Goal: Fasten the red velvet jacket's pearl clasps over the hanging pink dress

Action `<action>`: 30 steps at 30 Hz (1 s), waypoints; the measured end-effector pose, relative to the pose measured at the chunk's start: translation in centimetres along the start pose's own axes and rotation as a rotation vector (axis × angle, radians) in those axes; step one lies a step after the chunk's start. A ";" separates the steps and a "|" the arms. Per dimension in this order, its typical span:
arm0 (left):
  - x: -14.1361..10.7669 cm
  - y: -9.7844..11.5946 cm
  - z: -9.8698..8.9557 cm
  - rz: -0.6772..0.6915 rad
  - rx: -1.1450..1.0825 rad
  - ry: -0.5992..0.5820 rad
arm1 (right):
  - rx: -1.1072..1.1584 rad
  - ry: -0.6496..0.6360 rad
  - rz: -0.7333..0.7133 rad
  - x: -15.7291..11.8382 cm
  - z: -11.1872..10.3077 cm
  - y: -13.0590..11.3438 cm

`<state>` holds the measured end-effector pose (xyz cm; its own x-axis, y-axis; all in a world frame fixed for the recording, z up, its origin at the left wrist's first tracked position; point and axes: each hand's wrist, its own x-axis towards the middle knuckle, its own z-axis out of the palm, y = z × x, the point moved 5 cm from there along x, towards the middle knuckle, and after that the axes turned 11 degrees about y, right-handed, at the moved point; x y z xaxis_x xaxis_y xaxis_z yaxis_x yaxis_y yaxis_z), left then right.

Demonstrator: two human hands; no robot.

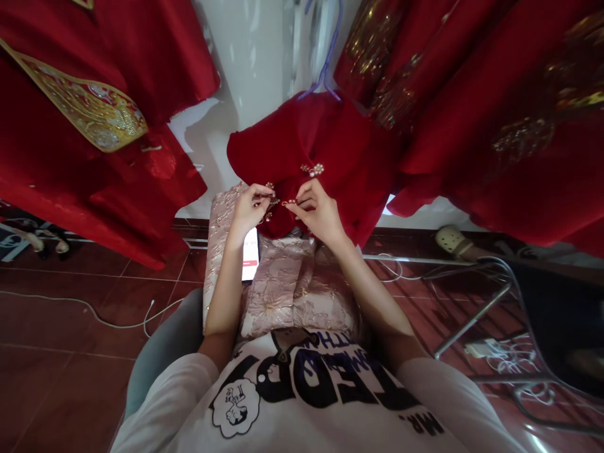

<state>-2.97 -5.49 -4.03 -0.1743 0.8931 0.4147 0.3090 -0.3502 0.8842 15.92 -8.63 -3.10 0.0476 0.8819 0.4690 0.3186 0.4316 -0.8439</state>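
A red garment hangs from a purple hanger in front of me. One jewelled clasp lies on its front, above my hands. My left hand pinches a jewelled clasp piece at the garment's left edge. Across a small gap, my right hand pinches another clasp piece, whose small loop points toward my left hand. The two pieces look apart. Beneath the hands, pinkish patterned fabric lies over my lap, and a phone with a lit screen rests beside my left forearm.
Red garments with gold decoration hang at the left and right. A dark chair with a metal frame stands at the right, near white cables. Another cable crosses the tiled floor at the left.
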 end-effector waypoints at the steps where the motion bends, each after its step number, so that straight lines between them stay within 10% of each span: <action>1: 0.1 -0.2 0.0 0.019 0.012 0.004 | -0.001 -0.008 -0.007 0.0 0.0 -0.1; 30: -0.1 -0.4 0.0 0.092 0.025 0.145 | 0.016 -0.335 0.012 -1.3 2.2 0.6</action>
<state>-3.09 -5.49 -4.45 -0.2764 0.8069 0.5220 0.3529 -0.4200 0.8361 13.91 -9.08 -4.77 -0.2633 0.8992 0.3494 0.3045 0.4211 -0.8544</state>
